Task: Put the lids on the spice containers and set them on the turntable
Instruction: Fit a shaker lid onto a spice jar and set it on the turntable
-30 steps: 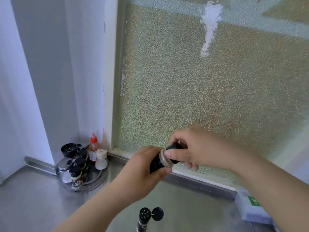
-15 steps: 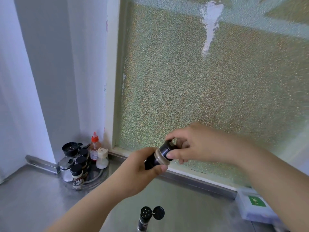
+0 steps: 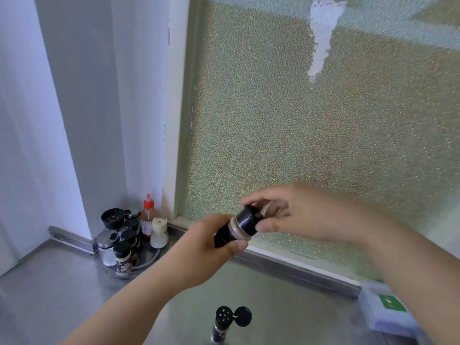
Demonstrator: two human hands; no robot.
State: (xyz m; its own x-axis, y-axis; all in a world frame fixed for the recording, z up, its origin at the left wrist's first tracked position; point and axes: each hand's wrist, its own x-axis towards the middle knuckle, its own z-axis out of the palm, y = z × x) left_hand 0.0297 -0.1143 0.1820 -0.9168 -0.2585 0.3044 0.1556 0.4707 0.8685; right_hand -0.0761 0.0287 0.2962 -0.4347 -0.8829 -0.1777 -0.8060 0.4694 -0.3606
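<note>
- Since a second earlier, the right hand (image 3: 293, 215) had eased its fingers off the black lid (image 3: 246, 218), now barely pinching it.
- Nearest, a flip-top shaker (image 3: 221, 324) stood open on the table (image 3: 62, 295).
- The left hand (image 3: 204, 250) gripped the spice container (image 3: 227, 235), held tilted.
- Farthest, the turntable (image 3: 149, 257) sat loaded in the corner.
</note>
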